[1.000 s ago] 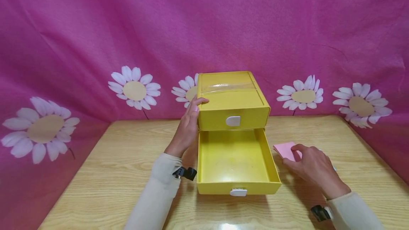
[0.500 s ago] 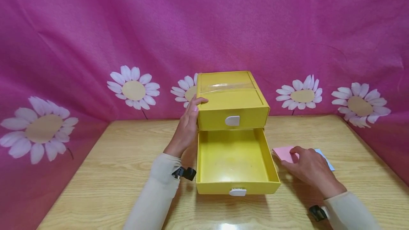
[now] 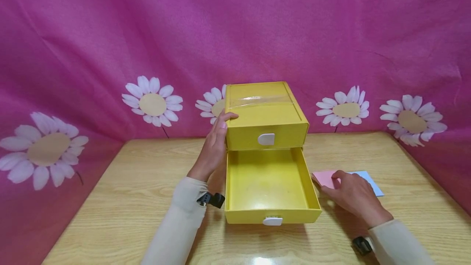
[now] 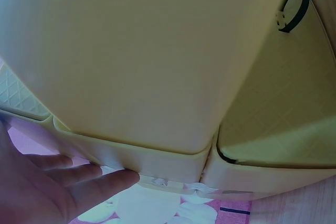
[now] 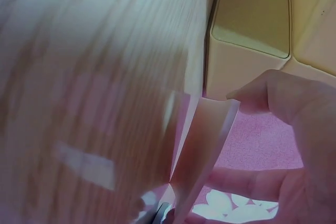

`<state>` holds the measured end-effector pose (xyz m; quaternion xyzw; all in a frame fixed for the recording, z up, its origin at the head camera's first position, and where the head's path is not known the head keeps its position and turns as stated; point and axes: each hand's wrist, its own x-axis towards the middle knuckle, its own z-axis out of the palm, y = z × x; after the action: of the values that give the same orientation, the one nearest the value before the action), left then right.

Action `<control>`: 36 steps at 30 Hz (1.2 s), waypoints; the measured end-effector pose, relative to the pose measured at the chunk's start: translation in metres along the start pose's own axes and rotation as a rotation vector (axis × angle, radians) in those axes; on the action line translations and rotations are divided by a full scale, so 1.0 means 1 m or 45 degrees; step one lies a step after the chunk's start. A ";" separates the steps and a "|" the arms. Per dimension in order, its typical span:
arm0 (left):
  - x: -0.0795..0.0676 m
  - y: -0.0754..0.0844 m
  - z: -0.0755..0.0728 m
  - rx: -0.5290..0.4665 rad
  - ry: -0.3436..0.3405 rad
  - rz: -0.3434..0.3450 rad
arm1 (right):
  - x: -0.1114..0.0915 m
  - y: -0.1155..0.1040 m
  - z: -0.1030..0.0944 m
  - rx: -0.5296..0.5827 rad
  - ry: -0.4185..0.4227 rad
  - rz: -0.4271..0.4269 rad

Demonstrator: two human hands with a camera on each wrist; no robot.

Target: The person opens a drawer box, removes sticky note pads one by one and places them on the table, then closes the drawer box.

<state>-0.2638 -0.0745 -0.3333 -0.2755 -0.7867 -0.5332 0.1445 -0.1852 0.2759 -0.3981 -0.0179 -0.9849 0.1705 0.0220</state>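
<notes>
A yellow two-drawer box stands on the table, its lower drawer pulled out with nothing seen inside. My left hand rests against the box's left side, one finger over the top edge; in the left wrist view its fingers lie fairly straight along the wall. To the right of the drawer, my right hand pinches a pink sticky note pad by its edge. The right wrist view shows the pink pad between thumb and fingers, one bottom layer parted from the rest. A light blue sticky note pad lies behind this hand, partly covered.
The wooden table meets a magenta cloth printed with white daisies at the back and sides. A white handle sticks out from the lower drawer front, close to the table's near side.
My right hand has shifted slightly toward me and left with the pink pad, uncovering more of the blue pad behind it. My left hand and the drawer box stay in place.
</notes>
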 end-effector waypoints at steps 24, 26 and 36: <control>-0.001 0.000 0.001 -0.012 -0.006 -0.018 | -0.006 -0.002 0.004 -0.058 -0.004 -0.002; -0.001 0.000 0.001 -0.013 -0.006 -0.014 | -0.006 -0.002 0.004 -0.059 -0.002 -0.005; 0.001 -0.001 0.000 -0.002 -0.002 0.001 | -0.004 -0.003 0.004 -0.083 -0.043 0.002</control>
<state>-0.2649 -0.0742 -0.3339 -0.2763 -0.7863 -0.5335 0.1438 -0.1810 0.2719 -0.4007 -0.0166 -0.9902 0.1385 0.0046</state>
